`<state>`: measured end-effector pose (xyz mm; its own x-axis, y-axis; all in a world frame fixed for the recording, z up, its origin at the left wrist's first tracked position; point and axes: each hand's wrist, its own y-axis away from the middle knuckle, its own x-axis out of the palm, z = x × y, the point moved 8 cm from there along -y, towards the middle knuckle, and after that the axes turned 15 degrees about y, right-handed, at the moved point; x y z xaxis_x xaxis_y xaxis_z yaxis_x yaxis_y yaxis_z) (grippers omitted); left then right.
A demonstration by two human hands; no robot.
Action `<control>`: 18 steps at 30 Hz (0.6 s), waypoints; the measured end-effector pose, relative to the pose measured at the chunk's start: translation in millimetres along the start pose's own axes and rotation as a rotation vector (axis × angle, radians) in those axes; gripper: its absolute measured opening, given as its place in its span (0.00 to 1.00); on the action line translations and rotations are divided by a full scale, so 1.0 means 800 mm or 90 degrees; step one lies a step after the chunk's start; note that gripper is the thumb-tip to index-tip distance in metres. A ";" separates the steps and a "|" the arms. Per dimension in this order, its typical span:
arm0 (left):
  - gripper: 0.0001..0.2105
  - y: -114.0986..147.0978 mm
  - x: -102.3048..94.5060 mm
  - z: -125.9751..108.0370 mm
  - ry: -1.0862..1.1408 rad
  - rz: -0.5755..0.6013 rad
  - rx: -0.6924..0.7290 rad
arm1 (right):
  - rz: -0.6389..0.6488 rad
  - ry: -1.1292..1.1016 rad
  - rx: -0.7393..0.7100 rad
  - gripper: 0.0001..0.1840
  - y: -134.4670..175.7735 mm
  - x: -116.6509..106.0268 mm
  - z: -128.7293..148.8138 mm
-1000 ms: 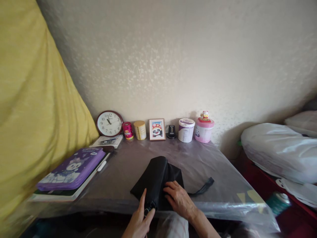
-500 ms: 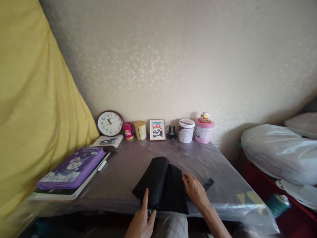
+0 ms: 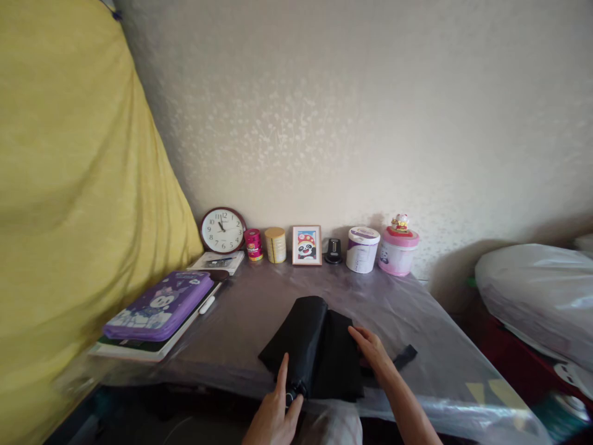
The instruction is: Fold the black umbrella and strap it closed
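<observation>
A black folding umbrella (image 3: 303, 340) lies collapsed on the table's front half, its loose canopy cloth spread to both sides. My left hand (image 3: 273, 411) is closed around its handle end at the table edge, with the index finger stretched along the cloth. On the other side, my right hand (image 3: 370, 349) has its fingers on the edge of the right-hand canopy flap, apparently pinching it. A dark strap (image 3: 405, 356) lies just past my right wrist.
A table (image 3: 222, 346) under clear plastic carries a purple case (image 3: 160, 309) on books at left. Along the wall stand a clock (image 3: 223, 230), a picture frame (image 3: 306, 245), tins and a pink tub (image 3: 398, 252). A white plastic bag (image 3: 537, 296) bulges at right.
The view has turned a little to the left, so everything sits further right. Both hands keep their places on the umbrella, and its cloth looks nearly the same.
</observation>
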<state>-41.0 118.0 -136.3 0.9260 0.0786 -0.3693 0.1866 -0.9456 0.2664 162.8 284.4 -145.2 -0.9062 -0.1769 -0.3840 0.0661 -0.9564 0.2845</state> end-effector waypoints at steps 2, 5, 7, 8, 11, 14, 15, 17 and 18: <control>0.30 0.000 0.000 0.001 0.020 0.000 -0.008 | 0.013 -0.027 -0.020 0.17 -0.003 0.007 0.003; 0.30 0.002 -0.001 0.000 0.055 0.004 -0.021 | 0.027 -0.101 -0.066 0.15 -0.004 0.017 0.012; 0.30 0.004 0.000 0.000 0.076 0.013 -0.029 | 0.042 -0.160 -0.085 0.15 -0.002 0.022 0.021; 0.30 0.005 -0.001 0.000 0.081 0.016 -0.034 | 0.047 -0.185 -0.095 0.14 0.001 0.024 0.028; 0.31 0.007 -0.005 -0.003 0.080 0.005 -0.024 | 0.048 -0.208 -0.105 0.15 0.010 0.027 0.048; 0.30 0.007 -0.010 -0.007 0.060 -0.014 0.009 | 0.037 -0.187 -0.099 0.16 0.014 0.032 0.067; 0.30 0.006 -0.010 -0.008 0.052 -0.014 0.020 | 0.037 -0.189 -0.103 0.16 0.015 0.034 0.074; 0.30 0.006 -0.011 -0.010 0.039 -0.014 0.040 | 0.042 -0.210 -0.120 0.16 0.014 0.041 0.087; 0.31 0.005 -0.010 -0.010 0.034 -0.013 0.049 | 0.045 -0.221 -0.126 0.16 0.013 0.045 0.093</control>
<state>-45.2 115.8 -124.9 0.9389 0.1129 -0.3252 0.1819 -0.9648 0.1900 99.8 285.5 -90.3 -0.9813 -0.1879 -0.0410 0.1824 -0.9769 0.1115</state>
